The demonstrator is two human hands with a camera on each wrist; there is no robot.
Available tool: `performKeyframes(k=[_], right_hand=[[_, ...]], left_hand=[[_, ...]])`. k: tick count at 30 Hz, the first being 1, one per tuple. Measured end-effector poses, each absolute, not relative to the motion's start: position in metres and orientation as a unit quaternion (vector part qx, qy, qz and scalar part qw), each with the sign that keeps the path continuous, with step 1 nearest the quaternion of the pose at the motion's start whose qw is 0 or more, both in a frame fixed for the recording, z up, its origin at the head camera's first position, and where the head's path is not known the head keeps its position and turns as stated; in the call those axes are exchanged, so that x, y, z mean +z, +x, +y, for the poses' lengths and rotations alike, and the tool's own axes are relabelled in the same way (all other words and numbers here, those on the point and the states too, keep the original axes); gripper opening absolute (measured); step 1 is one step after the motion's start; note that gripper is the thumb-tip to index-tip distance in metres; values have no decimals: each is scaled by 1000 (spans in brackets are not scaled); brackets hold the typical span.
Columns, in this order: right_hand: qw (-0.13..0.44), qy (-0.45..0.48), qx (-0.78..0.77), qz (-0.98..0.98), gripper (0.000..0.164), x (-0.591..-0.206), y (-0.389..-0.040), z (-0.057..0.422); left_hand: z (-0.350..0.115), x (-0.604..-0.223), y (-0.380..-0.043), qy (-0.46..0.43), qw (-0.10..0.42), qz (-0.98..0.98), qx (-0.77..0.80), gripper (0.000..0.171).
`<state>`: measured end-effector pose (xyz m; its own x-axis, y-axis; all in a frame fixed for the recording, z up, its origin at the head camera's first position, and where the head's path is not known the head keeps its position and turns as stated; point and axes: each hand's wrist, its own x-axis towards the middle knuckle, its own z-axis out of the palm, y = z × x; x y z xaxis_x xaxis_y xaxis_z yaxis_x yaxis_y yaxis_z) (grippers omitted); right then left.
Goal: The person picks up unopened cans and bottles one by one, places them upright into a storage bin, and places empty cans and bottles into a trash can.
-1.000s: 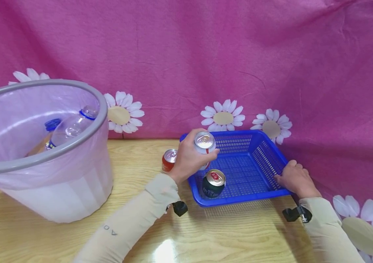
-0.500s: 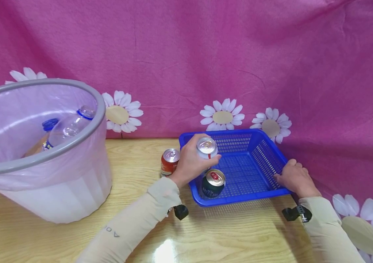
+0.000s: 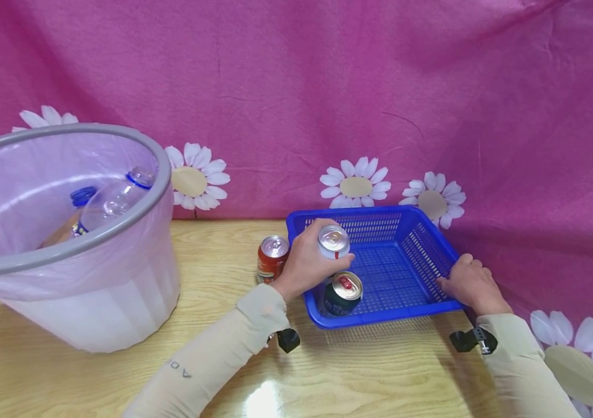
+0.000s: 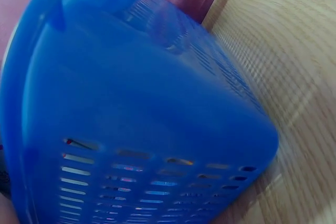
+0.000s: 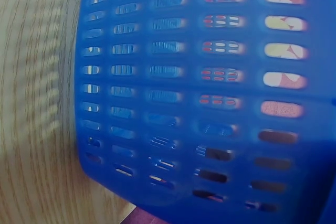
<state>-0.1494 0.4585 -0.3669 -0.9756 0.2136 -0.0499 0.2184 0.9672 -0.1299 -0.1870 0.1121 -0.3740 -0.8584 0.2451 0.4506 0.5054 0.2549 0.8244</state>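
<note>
In the head view my left hand (image 3: 304,264) holds a white drink can (image 3: 334,241) upright at the left end of the blue plastic basket (image 3: 380,317). Its thumb lies across the front of the can, and the lower part is hidden. Just in front of it a dark green can (image 3: 342,297) stands inside the basket. A red can (image 3: 271,260) is on the table outside the basket's left side, partly behind my left hand. My right hand (image 3: 474,284) grips the basket's right rim. Both wrist views are filled mostly by the basket's slotted outer wall (image 4: 115,93).
At the left stands a large white bin (image 3: 103,319) with a grey rim and a pinkish liner. It contains a clear plastic bottle (image 3: 111,203) and a blue cap (image 3: 83,196). A pink flowered cloth (image 3: 275,104) hangs behind the wooden table (image 3: 380,377).
My left hand has brought the white can slightly lower and to the right, into the basket's left end. More of the red can shows now. My right hand stays on the rim.
</note>
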Motion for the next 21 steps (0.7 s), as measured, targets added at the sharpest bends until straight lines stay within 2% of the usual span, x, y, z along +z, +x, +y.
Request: performKeyframes(k=[21], right_hand=[[14,102,-64,993,66,-367,-150,460]], left_hand=[[114,-371,-185,-288,73,-817,-495,58]])
